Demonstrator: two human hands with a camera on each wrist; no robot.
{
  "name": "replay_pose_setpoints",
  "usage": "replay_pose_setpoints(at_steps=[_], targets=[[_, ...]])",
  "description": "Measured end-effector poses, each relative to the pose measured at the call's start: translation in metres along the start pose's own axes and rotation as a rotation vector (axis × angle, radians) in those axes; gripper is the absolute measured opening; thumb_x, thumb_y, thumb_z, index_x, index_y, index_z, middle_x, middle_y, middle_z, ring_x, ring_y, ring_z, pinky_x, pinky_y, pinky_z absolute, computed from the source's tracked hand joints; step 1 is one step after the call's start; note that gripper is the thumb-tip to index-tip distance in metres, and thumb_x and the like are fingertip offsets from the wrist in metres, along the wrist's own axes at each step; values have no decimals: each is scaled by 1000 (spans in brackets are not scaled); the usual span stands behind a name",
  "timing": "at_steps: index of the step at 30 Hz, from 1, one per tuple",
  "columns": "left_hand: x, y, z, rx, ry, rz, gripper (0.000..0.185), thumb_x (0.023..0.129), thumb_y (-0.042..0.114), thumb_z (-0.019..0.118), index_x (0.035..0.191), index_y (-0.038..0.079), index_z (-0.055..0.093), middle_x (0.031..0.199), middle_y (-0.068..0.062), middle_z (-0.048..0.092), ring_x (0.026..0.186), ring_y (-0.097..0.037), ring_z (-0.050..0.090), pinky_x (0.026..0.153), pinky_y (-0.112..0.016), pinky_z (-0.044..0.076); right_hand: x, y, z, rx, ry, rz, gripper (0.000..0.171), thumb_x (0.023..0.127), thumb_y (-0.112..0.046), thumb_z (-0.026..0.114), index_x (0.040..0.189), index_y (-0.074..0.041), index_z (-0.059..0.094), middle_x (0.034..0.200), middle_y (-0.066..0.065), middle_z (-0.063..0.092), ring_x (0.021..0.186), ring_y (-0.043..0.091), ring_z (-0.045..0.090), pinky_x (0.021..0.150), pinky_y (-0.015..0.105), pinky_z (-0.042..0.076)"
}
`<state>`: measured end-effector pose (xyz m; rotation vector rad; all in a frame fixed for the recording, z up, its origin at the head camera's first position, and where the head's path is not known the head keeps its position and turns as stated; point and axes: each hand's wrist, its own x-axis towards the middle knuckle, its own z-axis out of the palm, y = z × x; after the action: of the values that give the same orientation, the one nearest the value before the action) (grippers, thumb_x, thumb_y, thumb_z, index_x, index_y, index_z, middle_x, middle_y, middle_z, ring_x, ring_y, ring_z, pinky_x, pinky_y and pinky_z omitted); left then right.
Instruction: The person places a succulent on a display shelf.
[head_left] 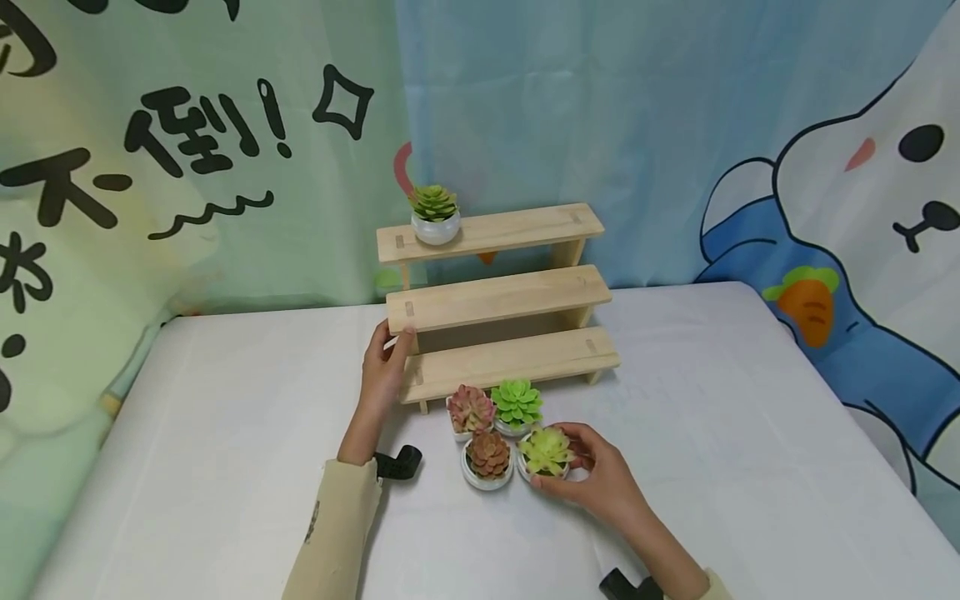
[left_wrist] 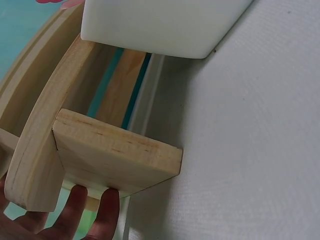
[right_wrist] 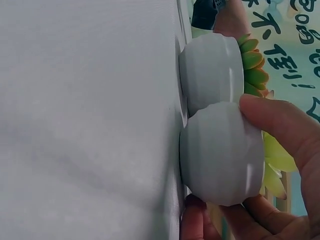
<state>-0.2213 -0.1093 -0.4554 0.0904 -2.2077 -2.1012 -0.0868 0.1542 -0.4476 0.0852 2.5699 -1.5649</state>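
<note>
My right hand grips a yellow-green succulent in a round white pot
I see it on the white tabletop near the three-tier pale wooden stand — my left hand holds that.

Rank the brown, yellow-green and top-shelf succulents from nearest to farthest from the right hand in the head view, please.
1. Yellow-green succulent, held by the right hand.
2. Brown succulent, immediately left of it.
3. Top-shelf succulent, far back, left.

Stepped shelf: smooth matt wood. Pot: smooth, faintly glossy. Tablecloth: matt, finely textured cloth.
</note>
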Motion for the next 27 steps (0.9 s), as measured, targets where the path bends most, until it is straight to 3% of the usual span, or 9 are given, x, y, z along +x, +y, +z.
replay_pose_setpoints(at_steps=[14,27], targets=[[-2,2,1,7,0,-7,48,99,27,52,141,4,47,136,-21,50,124,-40,52,102,-51,40,-6,-3,-9,45,33,52,67,72,-12,87,130,0,55,119,13,61,103,16,55,81,22,48],[0,1,0,-3,5,-5,47,99,27,53,140,5,47,135,-21,50,124,-39,52,102,-51,41,-10,-5,-10,117,129,-2,64,74,-9,85,130,-2,54,120,13,57,97,5,53,74,21,53]])
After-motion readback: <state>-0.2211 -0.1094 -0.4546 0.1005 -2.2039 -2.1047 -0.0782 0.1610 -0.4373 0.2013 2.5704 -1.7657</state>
